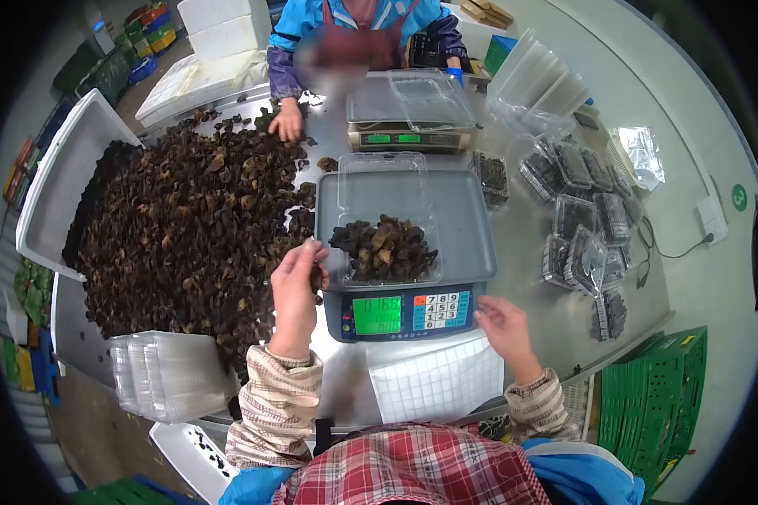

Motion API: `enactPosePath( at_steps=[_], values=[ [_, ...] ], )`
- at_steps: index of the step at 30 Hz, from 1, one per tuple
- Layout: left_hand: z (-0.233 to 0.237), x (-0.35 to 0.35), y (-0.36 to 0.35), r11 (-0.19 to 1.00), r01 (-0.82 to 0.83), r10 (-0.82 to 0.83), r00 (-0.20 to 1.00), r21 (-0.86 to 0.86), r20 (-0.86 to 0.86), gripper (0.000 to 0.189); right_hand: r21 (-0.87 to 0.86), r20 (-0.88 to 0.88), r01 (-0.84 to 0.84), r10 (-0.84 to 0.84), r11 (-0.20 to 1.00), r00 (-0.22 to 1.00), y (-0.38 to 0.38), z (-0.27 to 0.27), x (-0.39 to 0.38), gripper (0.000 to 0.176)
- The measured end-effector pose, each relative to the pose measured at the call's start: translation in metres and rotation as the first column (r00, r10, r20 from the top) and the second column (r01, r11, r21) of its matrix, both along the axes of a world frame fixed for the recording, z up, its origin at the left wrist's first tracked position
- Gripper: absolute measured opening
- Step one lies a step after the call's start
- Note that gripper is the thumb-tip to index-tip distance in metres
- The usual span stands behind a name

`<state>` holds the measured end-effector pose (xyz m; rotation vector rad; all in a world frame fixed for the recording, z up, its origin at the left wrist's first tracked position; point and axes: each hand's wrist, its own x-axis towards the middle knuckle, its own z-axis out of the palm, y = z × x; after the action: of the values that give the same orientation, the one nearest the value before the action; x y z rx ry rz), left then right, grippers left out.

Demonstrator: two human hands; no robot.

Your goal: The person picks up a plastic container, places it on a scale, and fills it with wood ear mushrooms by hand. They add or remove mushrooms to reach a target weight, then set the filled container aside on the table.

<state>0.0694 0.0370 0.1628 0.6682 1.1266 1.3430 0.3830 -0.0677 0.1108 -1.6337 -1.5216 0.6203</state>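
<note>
My left hand (293,290) is at the left edge of the near scale's grey pan (459,252), its fingers closed on a dark piece of wood ear mushroom (316,276) that is partly hidden. On the pan, an open clear plastic clamshell box (385,181) holds a heap of wood ear mushrooms (385,250); its lid is folded back. My right hand (505,332) is beside the right end of the scale's keypad (442,310). Its fingers are loosely curled and slightly apart, with nothing visible in them. The scale's display (377,316) is lit green.
A large mushroom pile (194,227) spreads across the left, by a tipped white foam box (67,185). Stacked clear boxes (173,379) stand near left. Filled boxes (585,210) lie right. Opposite, a co-worker's hand (287,122) touches the pile beside a second scale (408,139).
</note>
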Motion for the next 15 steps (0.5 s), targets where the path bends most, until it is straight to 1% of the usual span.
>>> enactPosePath(
  at_steps=[1,3,4,5,6,7,9,11,13,15],
  values=[
    [-0.004,-0.005,-0.003,1.0,-0.02,0.021,0.993,-0.01,0.114,0.029,0.024,0.013,-0.005,0.005,1.0,1.0,0.007,0.008,-0.001,0.023],
    [-0.01,-0.012,-0.002,0.998,-0.001,0.015,0.966,-0.057,0.259,0.028,0.028,0.029,-0.012,0.011,1.0,1.0,0.02,0.019,-0.004,0.023],
    [-0.011,-0.011,-0.002,0.997,-0.001,0.02,0.965,-0.071,0.26,0.028,0.066,0.039,-0.018,0.016,0.998,0.999,0.027,0.023,-0.006,0.023],
    [-0.01,-0.006,0.0,1.0,-0.01,0.008,0.966,0.006,0.258,0.029,0.103,0.05,-0.025,0.02,0.994,0.999,0.032,0.025,-0.007,0.023],
    [-0.009,-0.002,0.002,0.996,-0.02,-0.003,0.966,0.087,0.257,0.031,0.093,0.055,-0.028,0.023,0.995,0.998,0.035,0.028,-0.009,0.023],
    [-0.005,0.002,0.005,0.993,0.007,-0.036,0.971,0.121,0.236,0.035,0.106,0.067,-0.049,0.042,0.993,0.997,0.039,0.03,-0.012,0.023],
    [0.004,0.013,0.01,0.984,0.015,-0.054,0.975,0.177,0.214,0.033,0.12,0.086,-0.079,0.069,0.99,0.994,0.045,0.032,-0.016,0.022],
    [0.006,0.024,0.016,0.963,0.053,-0.089,0.988,0.265,0.123,0.032,0.096,0.066,-0.102,0.096,0.99,0.993,0.049,0.031,-0.02,0.023],
    [0.007,0.031,0.021,0.957,0.056,-0.087,0.991,0.285,0.098,0.03,0.099,0.058,-0.11,0.105,0.989,0.993,0.054,0.032,-0.024,0.023],
    [0.011,0.035,0.024,0.947,0.039,-0.087,0.987,0.32,0.136,0.03,0.102,0.048,-0.11,0.106,0.989,0.993,0.059,0.034,-0.023,0.023]
  ],
)
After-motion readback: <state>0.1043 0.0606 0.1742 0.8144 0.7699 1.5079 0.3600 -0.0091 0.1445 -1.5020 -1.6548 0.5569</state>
